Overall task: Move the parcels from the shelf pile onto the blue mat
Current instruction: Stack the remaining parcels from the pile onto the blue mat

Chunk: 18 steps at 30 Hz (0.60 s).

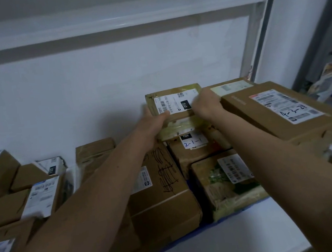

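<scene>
Left hand (153,120) and right hand (205,103) both grip taped parcel (177,112), wall close behind

Two bare forearms, no sleeves visible. Left hand (153,120) and right hand (207,105): no gloves, rings, watch or wristbands visible.

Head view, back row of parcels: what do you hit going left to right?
Box with the 122 label → plain brown box → left hand → taped parcel marked 010 → right hand → box marked 4-3-2.

Dim, bluish light; soft blur; edges perhaps wide-angle warped.
</scene>
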Available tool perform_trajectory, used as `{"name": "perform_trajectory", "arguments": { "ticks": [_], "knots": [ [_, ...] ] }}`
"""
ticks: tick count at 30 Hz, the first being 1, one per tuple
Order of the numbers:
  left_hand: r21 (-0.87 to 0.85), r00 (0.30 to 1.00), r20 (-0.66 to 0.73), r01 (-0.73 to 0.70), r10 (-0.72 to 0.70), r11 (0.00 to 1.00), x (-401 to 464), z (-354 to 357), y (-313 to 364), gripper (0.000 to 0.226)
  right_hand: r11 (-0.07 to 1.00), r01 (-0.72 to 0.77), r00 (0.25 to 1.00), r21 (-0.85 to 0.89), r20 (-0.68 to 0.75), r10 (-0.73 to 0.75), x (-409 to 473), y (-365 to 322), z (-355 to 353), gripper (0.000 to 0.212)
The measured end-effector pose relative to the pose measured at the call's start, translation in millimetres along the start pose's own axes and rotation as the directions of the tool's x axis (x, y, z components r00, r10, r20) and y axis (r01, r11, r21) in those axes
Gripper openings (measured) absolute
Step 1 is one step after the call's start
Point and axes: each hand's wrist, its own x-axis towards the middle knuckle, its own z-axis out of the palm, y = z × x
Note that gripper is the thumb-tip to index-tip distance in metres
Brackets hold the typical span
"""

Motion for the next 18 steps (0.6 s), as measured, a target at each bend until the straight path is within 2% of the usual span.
{"name": "perform_trajectory", "arguments": {
  "ticks": [2, 4, 8, 11, 14, 18],
  "knots": [
    [-0.018, 1.000, -0.026, 0.011, -0.012, 1.000, 8, 4, -5, 0.039, 0.998, 0.041, 0.999, -0.044, 0.020, -0.040, -1, 5, 6, 0.047],
    [-0.027, 0.999, -0.040, 0.029, -0.031, 0.999, 14, 7, -9, 0.036, 0.996, 0.083, 0.996, -0.032, 0.028, -0.082, 0, 11, 12, 0.052],
    [-0.032, 0.996, -0.062, 0.059, -0.061, 0.998, 23, 14, -17, 0.030, 0.990, 0.139, 0.988, 0.019, 0.060, -0.140, 2, 25, 21, 0.040],
    [-0.040, 0.986, -0.124, 0.107, -0.112, 0.993, 29, 16, -24, 0.037, 0.977, 0.212, 0.977, 0.005, -0.017, -0.212, -2, 32, 24, 0.032],
    [-0.062, 0.961, -0.155, 0.220, -0.227, 0.974, 32, 16, -28, 0.048, 0.950, 0.299, 0.942, -0.088, -0.132, -0.309, -8, 34, 26, 0.031],
    [-0.190, 0.957, -0.045, 0.272, -0.285, 0.943, 29, 21, -29, 0.037, 0.895, 0.275, 0.930, -0.350, -0.139, -0.340, -12, 33, 29, 0.040]
  ]
}}
